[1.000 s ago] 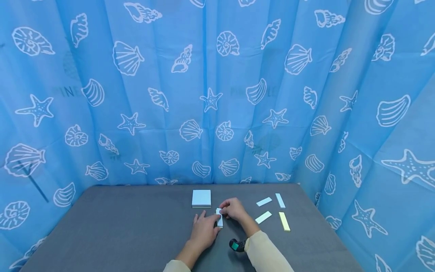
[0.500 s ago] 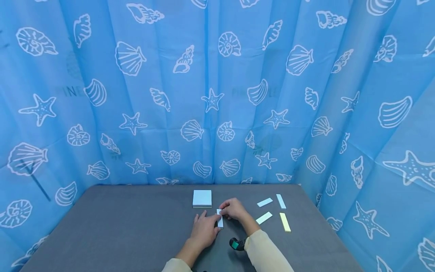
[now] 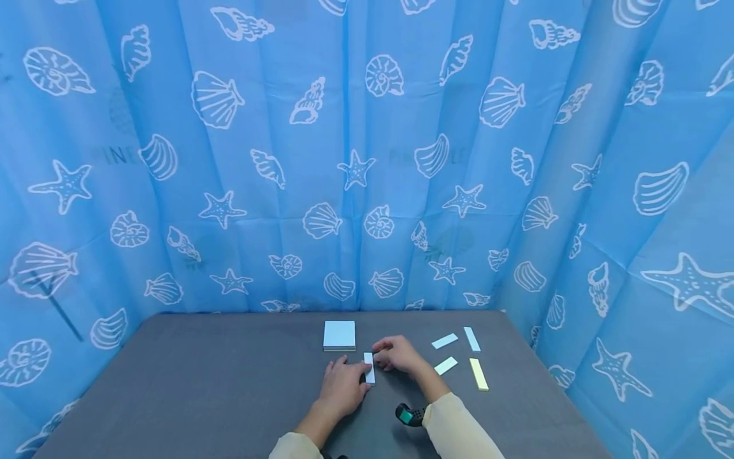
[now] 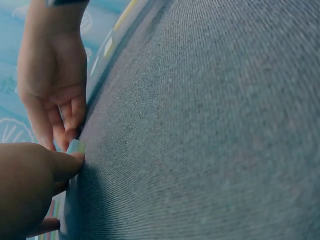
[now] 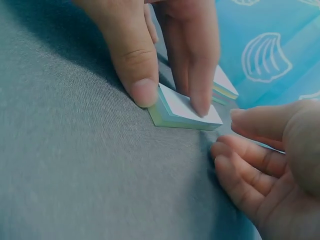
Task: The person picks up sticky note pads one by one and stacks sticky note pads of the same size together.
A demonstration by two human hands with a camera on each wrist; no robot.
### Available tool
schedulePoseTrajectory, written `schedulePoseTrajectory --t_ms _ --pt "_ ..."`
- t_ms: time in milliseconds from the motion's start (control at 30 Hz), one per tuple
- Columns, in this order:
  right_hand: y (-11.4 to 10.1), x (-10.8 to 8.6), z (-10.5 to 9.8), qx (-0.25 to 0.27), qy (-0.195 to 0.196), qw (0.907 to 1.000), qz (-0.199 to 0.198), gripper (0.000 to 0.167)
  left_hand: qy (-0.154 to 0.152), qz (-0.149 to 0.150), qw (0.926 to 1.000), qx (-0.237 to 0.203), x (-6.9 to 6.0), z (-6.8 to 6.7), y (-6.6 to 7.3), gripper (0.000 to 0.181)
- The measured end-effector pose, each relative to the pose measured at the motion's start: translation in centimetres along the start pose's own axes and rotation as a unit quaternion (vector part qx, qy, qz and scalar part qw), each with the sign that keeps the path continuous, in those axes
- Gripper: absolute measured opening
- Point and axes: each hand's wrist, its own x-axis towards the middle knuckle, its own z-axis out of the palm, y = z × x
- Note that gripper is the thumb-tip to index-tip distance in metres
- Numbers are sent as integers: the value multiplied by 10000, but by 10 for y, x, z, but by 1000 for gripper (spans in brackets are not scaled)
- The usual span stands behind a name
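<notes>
On the grey surface (image 3: 229,382), the left hand (image 3: 342,386) pinches a narrow, white-topped stack (image 3: 370,376) between fingers and thumb. The right hand (image 3: 399,355) — fingers loosely curled, released — sits just beside it, toward 2 o'clock. From the stack, a square pad (image 3: 339,335) lies at 11 o'clock — a yellow strip (image 3: 478,375) at 3.

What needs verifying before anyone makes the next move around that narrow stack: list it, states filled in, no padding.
1. Left grip steady on the narrow stack: ok, thumb at one end, a finger on top.
2. Right grip off the narrow stack: ok, a gap shows in the right wrist view.
3. Narrow stack flush on every side: cannot tell, fingers cover part of it.
4. Square stack apart from the narrow one: ok.
5. Yellow strip apart from the three paler strips: ok.
</notes>
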Motion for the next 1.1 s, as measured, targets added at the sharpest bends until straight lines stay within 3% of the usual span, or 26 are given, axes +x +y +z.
schedulePoseTrajectory --t_ms 233,567,867,1100 --pt "1 -11 -18 -256 269 9992 -172 22 39 7 9997 247 1 -3 0 35" --pt "18 -35 -45 -910 1044 9899 -308 16 -6 136 9993 357 0 -5 -2 35" --pt "26 -53 -56 -1872 1720 9658 -514 8 -122 71 9997 208 1 -4 -2 36" --pt "34 -66 -62 -2730 1755 9454 -298 23 -97 5 9998 152 1 -5 1 36"
